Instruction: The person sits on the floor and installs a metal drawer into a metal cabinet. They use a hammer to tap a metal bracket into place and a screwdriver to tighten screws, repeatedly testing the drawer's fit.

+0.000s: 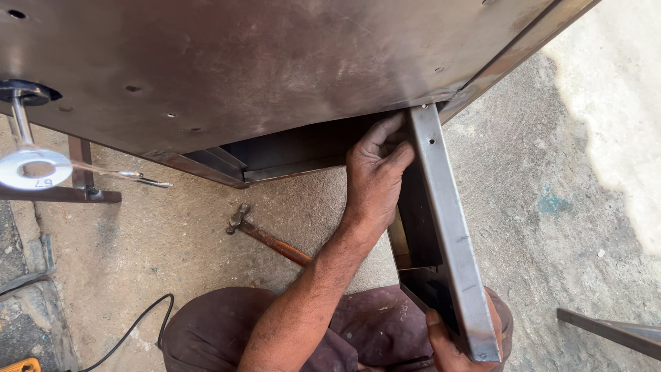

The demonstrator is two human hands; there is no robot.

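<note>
A grey steel channel piece (447, 220) leans down from the corner of a large steel sheet-metal box (241, 69) toward my lap. My left hand (375, 176) grips the channel's upper end, right where it meets the box's lower corner, with the fingers curled around its edge. Only partly visible at the bottom of the view, my right hand (447, 344) holds the channel's lower end from beneath. I am crouched on a concrete floor (551, 207).
A hammer (239, 217) with a rusty handle lies on the floor left of my left arm. A black cable (138, 322) runs at the lower left. A metal rod with a ring end (34, 169) sticks out at left. Another steel bar (613, 334) lies at the lower right.
</note>
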